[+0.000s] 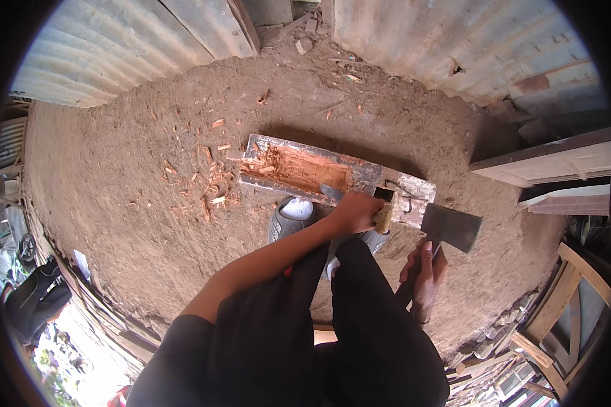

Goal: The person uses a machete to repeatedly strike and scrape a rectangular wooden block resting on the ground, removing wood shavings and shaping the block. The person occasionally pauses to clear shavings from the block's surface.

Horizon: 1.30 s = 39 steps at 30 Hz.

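A long wooden block [380,171] with worn, whitish paint lies on the dirt in front of my feet. Its left part is cut into a reddish trough [305,168] with loose chips inside. My left hand [354,213] is closed round a chisel [331,192], whose flat grey blade points left into the trough's right end. A yellowish handle end shows beyond the fist. To the right, my right hand [424,273] grips a mallet [453,227] with a dark rectangular head, held beside the block's right end. A dark square hole and a bent metal piece [409,194] are on the block.
Wood chips [214,178] are scattered over the dirt floor [108,183] to the left. Corrugated metal sheets [468,47] stand at the back. A wooden panel [550,159] is at the right, with wooden frames [570,305] lower right. My grey shoe [288,227] is close to the block.
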Each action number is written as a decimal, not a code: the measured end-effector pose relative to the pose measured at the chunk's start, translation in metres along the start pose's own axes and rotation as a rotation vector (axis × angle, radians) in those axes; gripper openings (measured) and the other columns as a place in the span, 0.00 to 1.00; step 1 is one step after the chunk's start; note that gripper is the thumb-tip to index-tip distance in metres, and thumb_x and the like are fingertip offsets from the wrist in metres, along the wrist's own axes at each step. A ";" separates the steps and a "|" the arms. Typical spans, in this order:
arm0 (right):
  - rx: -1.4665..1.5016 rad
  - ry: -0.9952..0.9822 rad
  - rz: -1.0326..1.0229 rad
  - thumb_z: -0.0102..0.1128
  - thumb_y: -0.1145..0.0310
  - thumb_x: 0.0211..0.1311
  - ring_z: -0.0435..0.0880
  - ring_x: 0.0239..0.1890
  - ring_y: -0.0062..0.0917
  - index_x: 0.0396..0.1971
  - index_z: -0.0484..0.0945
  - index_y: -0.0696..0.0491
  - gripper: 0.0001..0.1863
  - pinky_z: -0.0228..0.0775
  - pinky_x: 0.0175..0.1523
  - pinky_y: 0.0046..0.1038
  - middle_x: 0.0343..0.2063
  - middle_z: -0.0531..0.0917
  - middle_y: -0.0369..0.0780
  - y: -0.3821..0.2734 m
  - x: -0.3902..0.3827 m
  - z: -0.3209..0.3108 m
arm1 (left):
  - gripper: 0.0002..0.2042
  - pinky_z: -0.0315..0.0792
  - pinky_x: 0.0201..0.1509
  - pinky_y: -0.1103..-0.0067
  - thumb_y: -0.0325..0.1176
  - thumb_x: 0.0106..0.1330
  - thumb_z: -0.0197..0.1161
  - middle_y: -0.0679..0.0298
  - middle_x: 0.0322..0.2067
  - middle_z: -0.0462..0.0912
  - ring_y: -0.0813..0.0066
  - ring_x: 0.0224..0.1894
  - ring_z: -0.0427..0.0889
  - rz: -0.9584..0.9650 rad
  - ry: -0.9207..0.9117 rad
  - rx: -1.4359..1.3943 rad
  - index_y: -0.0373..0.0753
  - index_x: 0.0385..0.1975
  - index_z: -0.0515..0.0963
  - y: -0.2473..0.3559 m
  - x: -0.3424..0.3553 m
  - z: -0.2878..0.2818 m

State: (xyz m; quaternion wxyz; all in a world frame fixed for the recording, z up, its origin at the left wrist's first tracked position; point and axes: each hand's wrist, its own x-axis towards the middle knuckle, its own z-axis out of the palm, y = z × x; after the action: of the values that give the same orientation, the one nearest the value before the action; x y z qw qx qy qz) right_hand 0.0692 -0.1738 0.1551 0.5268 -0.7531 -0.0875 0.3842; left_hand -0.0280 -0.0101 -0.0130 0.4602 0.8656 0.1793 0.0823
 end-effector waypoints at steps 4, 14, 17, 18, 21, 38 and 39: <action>0.027 -0.009 0.040 0.52 0.52 0.79 0.71 0.12 0.20 0.37 0.72 0.58 0.21 0.61 0.15 0.23 0.18 0.71 0.36 0.000 -0.006 0.008 | 0.18 0.77 0.48 0.61 0.36 0.49 0.70 0.57 0.35 0.82 0.51 0.43 0.83 0.223 0.023 -0.025 0.41 0.41 0.81 0.003 -0.016 -0.020; -0.163 0.021 0.144 0.55 0.47 0.75 0.66 0.16 0.16 0.38 0.73 0.55 0.23 0.55 0.22 0.21 0.17 0.69 0.34 -0.024 -0.032 0.003 | 0.21 0.75 0.53 0.63 0.26 0.51 0.68 0.58 0.39 0.82 0.56 0.44 0.82 0.134 0.117 -0.261 0.43 0.48 0.83 0.021 -0.015 -0.047; -0.263 0.013 0.134 0.55 0.48 0.75 0.64 0.18 0.15 0.36 0.74 0.55 0.22 0.52 0.24 0.22 0.17 0.70 0.33 -0.034 -0.038 -0.014 | 0.18 0.76 0.49 0.63 0.26 0.51 0.69 0.57 0.38 0.82 0.55 0.44 0.82 0.350 0.203 -0.130 0.41 0.45 0.83 0.005 -0.010 -0.043; -0.286 0.022 0.132 0.56 0.48 0.73 0.63 0.17 0.15 0.36 0.73 0.55 0.22 0.51 0.23 0.22 0.16 0.69 0.33 -0.045 -0.038 -0.009 | 0.17 0.75 0.47 0.63 0.25 0.50 0.68 0.57 0.36 0.82 0.54 0.42 0.81 0.351 0.219 -0.140 0.40 0.44 0.83 -0.002 -0.014 -0.044; -0.293 0.083 0.134 0.58 0.45 0.69 0.61 0.14 0.15 0.37 0.73 0.55 0.24 0.49 0.21 0.21 0.15 0.67 0.32 -0.041 -0.040 -0.018 | 0.14 0.74 0.43 0.63 0.23 0.50 0.67 0.56 0.32 0.81 0.52 0.39 0.81 0.387 0.248 -0.192 0.37 0.39 0.80 -0.008 -0.020 -0.046; -0.187 -0.031 0.122 0.60 0.47 0.71 0.66 0.20 0.16 0.36 0.74 0.58 0.24 0.55 0.26 0.24 0.19 0.70 0.33 -0.012 -0.019 -0.010 | 0.15 0.64 0.26 0.71 0.24 0.55 0.76 0.61 0.18 0.72 0.64 0.22 0.72 0.286 0.573 -0.292 0.37 0.17 0.73 0.002 -0.017 -0.053; -0.181 -0.038 0.122 0.60 0.47 0.70 0.66 0.20 0.16 0.36 0.74 0.58 0.25 0.55 0.26 0.24 0.19 0.70 0.33 -0.012 -0.018 -0.008 | 0.15 0.64 0.26 0.71 0.24 0.55 0.77 0.61 0.18 0.73 0.65 0.22 0.72 0.241 0.576 -0.292 0.37 0.17 0.73 -0.003 -0.019 -0.055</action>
State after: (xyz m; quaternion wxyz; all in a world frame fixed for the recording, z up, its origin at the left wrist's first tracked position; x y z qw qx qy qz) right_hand 0.0657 -0.1842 0.1756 0.4306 -0.7942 -0.0858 0.4202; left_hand -0.0635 0.0260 0.0160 0.4968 0.7468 0.1847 0.4018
